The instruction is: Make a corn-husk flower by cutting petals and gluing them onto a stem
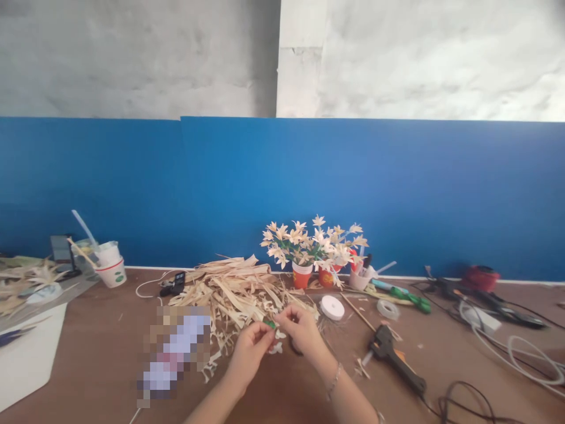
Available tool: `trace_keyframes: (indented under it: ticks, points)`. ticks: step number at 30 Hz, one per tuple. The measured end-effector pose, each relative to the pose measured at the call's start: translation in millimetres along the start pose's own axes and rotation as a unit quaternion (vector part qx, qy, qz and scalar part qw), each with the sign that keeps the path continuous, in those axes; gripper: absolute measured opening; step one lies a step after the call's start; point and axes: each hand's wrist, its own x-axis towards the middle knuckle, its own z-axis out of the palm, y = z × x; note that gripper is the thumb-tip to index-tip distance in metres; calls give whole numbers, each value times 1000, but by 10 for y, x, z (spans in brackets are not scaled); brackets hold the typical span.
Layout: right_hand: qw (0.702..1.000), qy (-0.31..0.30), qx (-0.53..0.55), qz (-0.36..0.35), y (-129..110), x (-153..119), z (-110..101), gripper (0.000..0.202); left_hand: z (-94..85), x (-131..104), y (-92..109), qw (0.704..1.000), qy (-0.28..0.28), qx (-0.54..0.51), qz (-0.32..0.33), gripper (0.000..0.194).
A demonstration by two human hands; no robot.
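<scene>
The left hand (249, 355) pinches a small green piece (270, 324), its axis unclear from here. Just rightward, the right hand (303, 331) holds its fingers closed.

Husks (238, 288): dry, papery, matt, rough. Flowers (295, 237): same papery look, matt. Green bit (270, 324): too small to tell. Red cup (301, 275): paper or plastic, smooth. Glue gun (399, 362): dark plastic, fairly matt. Clear tape (385, 315): plastic, see-through. Bracelet (334, 381): metal-looking. Table (97, 365): smooth, dull. Panel (282, 188): smooth, slight sheen. Wall (154, 53): bare concrete or plaster, matt, blotchy.
</scene>
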Motion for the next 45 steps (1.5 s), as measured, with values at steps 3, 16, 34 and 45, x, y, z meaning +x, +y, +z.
trace_keyframes:
  ticks: [3, 16, 34, 45]
  points:
    - [999, 15, -35, -9, -20, 17, -73, 22, 57, 25, 15, 999, 7, 39, 27, 26]
    - [757, 196, -596, 182, 39, -706, -1516, 23, 304, 32, -324, 998, 40, 38, 2, 42]
    - [754, 237, -592, 155, 463, -737, -1814, 24, 279, -4, -560, 999, 15, 31, 26, 39]
    - [957, 35, -252, -140, 3, -577, -946, 11, 269, -54, -451, 993, 71, 67, 67, 30]
